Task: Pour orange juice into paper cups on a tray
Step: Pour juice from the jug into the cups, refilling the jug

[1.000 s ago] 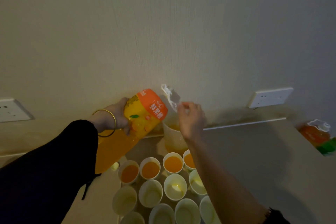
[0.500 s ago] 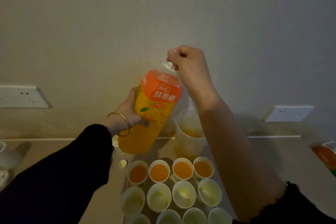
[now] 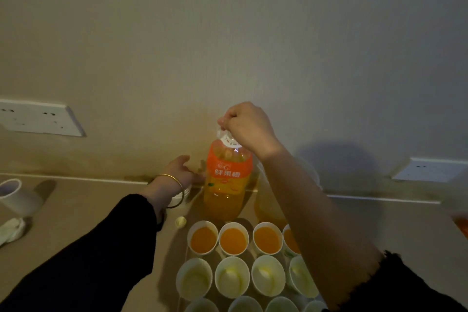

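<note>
Right hand (image 3: 247,125): closed in a fist over the white carry handle (image 3: 226,137) at the neck of the orange juice bottle (image 3: 228,180). The bottle stands upright on the countertop (image 3: 76,208), close to the wall, directly behind the far row of paper cups. Its orange label faces the viewer, and juice fills the body below the label.

Left hand (image 3: 181,171): open, fingers spread and relaxed, held just left of the bottle and holding nothing. Whether the fingertips touch the bottle cannot be told. A gold bangle (image 3: 172,185) circles the wrist above a dark sleeve (image 3: 101,248).

Paper cups: the far row of four cups (image 3: 234,238) holds orange juice; the fourth is partly hidden by the right forearm. The next row of cups (image 3: 231,276) shows pale insides with no orange fill. A further row sits at the bottom edge, cut off by the frame. The tray under the cups is hard to make out.

A small yellowish cap (image 3: 180,222) lies on the countertop just left of the filled row. A translucent jug (image 3: 266,205) with orange liquid stands just right of the bottle, largely behind the right forearm. At far left lie a white cup (image 3: 15,195) on its side and a crumpled tissue (image 3: 11,230)
</note>
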A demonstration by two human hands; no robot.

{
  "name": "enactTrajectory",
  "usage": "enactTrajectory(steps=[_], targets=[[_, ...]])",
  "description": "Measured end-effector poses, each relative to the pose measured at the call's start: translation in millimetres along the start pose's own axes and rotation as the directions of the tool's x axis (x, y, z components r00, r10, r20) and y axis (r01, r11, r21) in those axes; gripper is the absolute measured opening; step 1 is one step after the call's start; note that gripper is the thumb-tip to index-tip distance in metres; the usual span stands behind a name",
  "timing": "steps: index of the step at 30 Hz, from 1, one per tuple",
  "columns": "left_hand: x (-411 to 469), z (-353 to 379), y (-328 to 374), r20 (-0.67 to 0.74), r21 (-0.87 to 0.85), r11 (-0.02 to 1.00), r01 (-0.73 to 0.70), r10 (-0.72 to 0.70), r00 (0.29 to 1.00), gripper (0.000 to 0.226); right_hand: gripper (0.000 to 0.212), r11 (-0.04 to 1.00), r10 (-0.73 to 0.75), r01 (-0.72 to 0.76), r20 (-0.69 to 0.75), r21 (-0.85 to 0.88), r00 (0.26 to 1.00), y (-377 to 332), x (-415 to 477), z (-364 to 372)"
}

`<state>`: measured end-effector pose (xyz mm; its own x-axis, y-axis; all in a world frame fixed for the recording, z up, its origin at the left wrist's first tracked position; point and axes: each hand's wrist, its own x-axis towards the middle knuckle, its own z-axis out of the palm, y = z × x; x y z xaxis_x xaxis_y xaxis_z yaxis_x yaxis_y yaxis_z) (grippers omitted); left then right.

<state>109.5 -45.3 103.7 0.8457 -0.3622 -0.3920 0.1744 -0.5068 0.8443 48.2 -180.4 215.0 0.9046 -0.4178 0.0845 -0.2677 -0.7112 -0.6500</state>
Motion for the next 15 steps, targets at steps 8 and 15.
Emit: enactTrajectory(steps=[8,15], targets=[[-8.5,-27.7,-17.0,0.235,-0.690,0.676,0.257,-0.125,0.964,0.061,0.025,0.992,-0.059,0.055,-0.039,-0.112,0.997,-3.6,5.2,15.3],[-19.1,-28.2,-16.8,0.306,-0.795,0.526,0.301,-0.080,0.949,0.081,0.029,0.993,-0.074,0.071,-0.033,-0.097,0.997,7.0,-7.8,24.0]])
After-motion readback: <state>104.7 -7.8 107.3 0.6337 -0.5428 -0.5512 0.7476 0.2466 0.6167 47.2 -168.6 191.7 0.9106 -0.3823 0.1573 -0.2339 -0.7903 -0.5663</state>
